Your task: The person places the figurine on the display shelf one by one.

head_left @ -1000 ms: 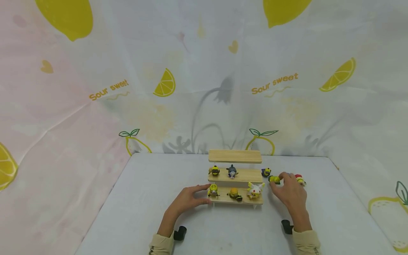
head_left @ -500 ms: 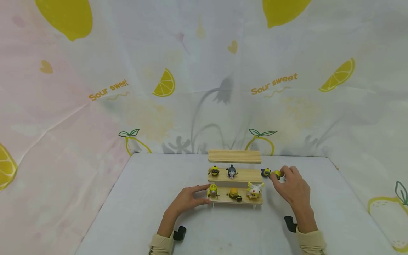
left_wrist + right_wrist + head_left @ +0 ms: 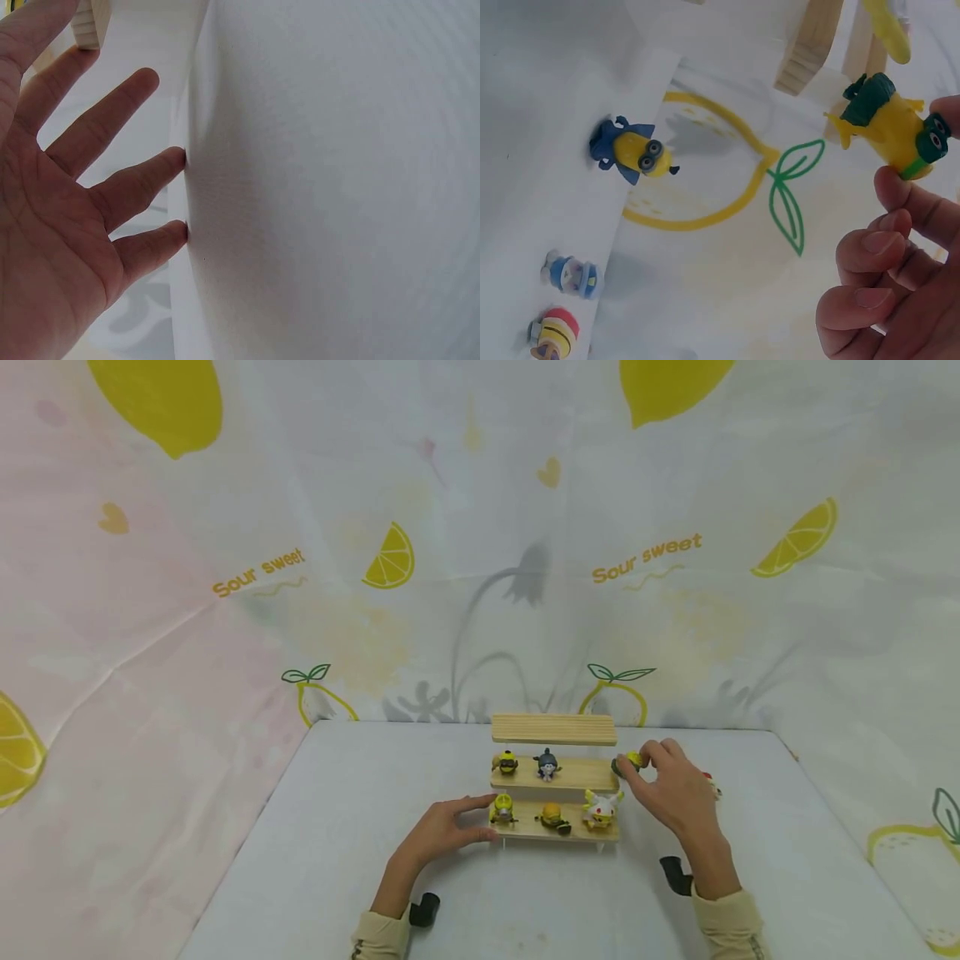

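Note:
My right hand [image 3: 678,797] pinches a yellow Minion figurine [image 3: 896,131] with a green skirt and green goggles strap. It holds the figurine in the air beside the right end of the middle tier of a three-tier wooden display stand [image 3: 553,727]. The left hand [image 3: 444,828] has its fingers spread, with thumb and index finger touching the left end of the bottom tier. In the left wrist view, two fingertips [image 3: 178,159] rest on the white tabletop. Two figurines sit on the middle tier, a yellow one [image 3: 507,763] and a grey-haired one [image 3: 547,765].
The bottom tier bears a yellow figurine [image 3: 503,810], an orange-topped one [image 3: 552,817] and a white-eared one [image 3: 600,810]. On the table to the right are a blue-caped Minion [image 3: 634,154], a blue-and-white figurine [image 3: 574,275] and a red-capped one [image 3: 557,332].
The right hand has picked the green-skirted Minion up off the table and carried it left to the stand's right end. The left hand has stayed at the stand.

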The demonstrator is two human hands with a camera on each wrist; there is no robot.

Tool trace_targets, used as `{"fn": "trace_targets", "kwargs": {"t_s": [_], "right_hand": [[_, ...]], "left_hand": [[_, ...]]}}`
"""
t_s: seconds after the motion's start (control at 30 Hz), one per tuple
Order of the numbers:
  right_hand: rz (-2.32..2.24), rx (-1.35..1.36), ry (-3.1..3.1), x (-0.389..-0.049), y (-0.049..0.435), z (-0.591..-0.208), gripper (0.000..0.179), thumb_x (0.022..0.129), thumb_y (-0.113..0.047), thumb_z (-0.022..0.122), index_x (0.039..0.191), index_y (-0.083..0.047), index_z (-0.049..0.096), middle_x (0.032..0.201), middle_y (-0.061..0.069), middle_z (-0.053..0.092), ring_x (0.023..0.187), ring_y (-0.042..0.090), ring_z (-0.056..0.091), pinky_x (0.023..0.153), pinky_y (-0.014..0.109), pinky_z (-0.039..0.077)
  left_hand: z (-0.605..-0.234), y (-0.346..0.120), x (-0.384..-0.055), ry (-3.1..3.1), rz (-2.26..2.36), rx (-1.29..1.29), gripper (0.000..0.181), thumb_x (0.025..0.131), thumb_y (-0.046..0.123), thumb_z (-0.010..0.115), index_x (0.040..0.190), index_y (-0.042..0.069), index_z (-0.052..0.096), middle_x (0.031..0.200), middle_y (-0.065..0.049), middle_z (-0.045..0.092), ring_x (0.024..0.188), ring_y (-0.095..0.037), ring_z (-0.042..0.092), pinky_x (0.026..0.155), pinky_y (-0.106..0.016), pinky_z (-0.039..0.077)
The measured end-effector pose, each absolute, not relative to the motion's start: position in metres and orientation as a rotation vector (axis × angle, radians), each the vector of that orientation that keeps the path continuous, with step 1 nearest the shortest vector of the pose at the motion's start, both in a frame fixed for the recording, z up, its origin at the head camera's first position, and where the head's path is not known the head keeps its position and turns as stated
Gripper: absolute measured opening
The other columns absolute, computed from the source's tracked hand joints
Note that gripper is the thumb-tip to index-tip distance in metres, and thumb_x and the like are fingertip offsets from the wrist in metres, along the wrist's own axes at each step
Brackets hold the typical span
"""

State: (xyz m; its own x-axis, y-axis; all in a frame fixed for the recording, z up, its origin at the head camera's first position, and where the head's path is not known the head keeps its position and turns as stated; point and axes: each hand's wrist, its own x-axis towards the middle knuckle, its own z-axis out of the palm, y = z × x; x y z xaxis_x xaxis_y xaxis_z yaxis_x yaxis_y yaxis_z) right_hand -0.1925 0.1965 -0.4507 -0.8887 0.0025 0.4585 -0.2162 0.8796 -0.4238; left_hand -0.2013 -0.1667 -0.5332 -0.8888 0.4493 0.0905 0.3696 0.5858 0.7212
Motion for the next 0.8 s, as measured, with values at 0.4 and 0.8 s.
{"fn": "trace_targets", "kwargs": {"t_s": [0.4,0.8], "right_hand": [[0.602,0.268,-2.711,-0.2,0.186,-0.438,0.035,0.092,-0.047,0.065,0.088,-0.013,0.06,0.09,0.006,0.054,0.059,0.015,0.043,0.047,0.028,0.035],[0.569,0.359,-2.805,-0.207,0.176,-0.436,0.036,0.093,-0.047,0.064,0.085,-0.013,0.056,0.087,0.006,0.052,0.061,0.015,0.042,0.049,0.029,0.035]], "left_hand": [[-0.53,-0.167,-0.2,2.695,1.22,0.704,0.066,0.081,0.059,0.072,0.138,0.029,0.059,0.137,0.003,0.058,0.131,-0.028,0.05,0.107,-0.051,0.041],[-0.532,-0.168,-0.2,2.697,1.21,0.696,0.065,0.081,0.06,0.071,0.139,0.032,0.058,0.137,0.003,0.059,0.131,-0.028,0.05,0.107,-0.05,0.041]]}}
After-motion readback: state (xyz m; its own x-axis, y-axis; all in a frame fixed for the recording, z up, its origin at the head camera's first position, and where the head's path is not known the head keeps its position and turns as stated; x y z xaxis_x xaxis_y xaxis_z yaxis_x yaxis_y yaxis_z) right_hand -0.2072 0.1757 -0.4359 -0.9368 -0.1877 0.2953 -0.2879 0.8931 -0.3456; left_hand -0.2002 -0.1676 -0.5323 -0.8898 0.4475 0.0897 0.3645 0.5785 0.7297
